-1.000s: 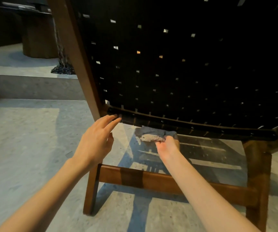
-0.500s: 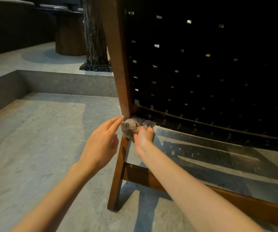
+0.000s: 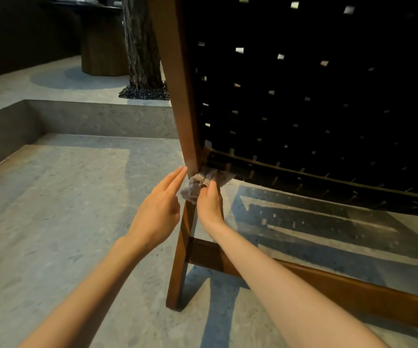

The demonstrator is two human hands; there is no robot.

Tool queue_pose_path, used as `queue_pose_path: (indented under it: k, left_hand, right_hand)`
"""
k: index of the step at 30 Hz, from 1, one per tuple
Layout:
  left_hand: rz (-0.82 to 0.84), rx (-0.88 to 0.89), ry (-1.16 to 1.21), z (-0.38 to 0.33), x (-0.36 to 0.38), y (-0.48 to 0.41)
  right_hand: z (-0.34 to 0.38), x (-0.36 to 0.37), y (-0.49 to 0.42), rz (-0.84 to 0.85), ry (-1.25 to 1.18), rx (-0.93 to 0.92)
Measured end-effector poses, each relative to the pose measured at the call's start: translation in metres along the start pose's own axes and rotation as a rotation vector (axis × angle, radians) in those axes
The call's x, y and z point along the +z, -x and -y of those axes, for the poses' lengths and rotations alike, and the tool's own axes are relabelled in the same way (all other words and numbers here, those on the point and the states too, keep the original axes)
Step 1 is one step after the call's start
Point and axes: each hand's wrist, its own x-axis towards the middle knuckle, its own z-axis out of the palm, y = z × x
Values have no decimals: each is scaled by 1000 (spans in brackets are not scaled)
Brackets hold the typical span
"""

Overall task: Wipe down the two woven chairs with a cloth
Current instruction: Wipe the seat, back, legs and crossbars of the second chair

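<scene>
A woven chair (image 3: 303,96) is seen from behind, its dark strap weave framed by brown wooden posts and rails. Its near corner post rises just above both hands, and the leg below it runs down between the two wrists. A crumpled grey-brown cloth (image 3: 194,185) is held bunched in the fingertips of the right hand (image 3: 209,204) and pressed against the foot of that post, just beside the straight fingers of the left hand (image 3: 157,209).

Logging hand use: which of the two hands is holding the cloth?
The right hand grips the crumpled grey cloth at the lower corner of the chair frame; the left hand has straight fingers and holds nothing.
</scene>
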Motion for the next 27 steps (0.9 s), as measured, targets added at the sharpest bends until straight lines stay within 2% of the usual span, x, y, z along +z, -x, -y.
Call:
queue_pose_path:
  k: [3, 6, 9, 11, 16, 20, 23, 27]
  left_hand:
    - [34, -20, 33, 4, 9, -2]
    - [44, -55, 45, 8, 19, -2]
    - [88, -99, 73, 9, 30, 4]
    - [127, -134, 92, 8, 36, 9]
    - [217, -205, 151, 7, 43, 28]
    - [220, -253, 192, 10, 44, 33]
    - [209, -301, 236, 10, 43, 32]
    - [201, -364, 338, 13, 43, 27]
  right_hand:
    - [-4, 2, -14, -56, 97, -22]
    - [-13, 4, -20, -75, 69, -7]
    - [-27, 5, -13, -97, 190, -122]
    - [-47, 6, -1, -61, 233, -214]
    - [-97, 5, 41, 61, 220, -303]
    - [-79, -4, 25, 214, 87, -270]
    - [-51, -6, -6, 233, -93, -184]
    - [-49, -8, -30, 151, 77, -114]
